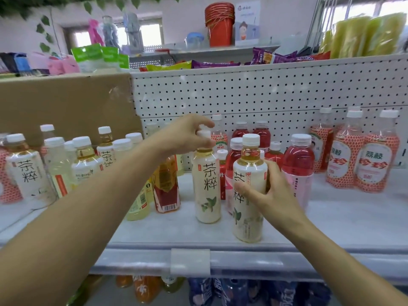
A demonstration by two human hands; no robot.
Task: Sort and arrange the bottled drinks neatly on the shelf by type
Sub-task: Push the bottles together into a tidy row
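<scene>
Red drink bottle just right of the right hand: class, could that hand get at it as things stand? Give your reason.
Probably not yet: the right hand grips a tea bottle. Once freed, likely yes; the red drink bottle stands right beside it, nothing between.

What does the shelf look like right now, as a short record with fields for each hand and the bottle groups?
left hand: pinches the cap of the back tea bottle, upright
right hand: grips the body of the front tea bottle, upright
left group: more tea bottles, mixed with yellow drinks
middle group: red drinks behind the two held bottles
right group: red-patterned bottles on the shelf
</scene>
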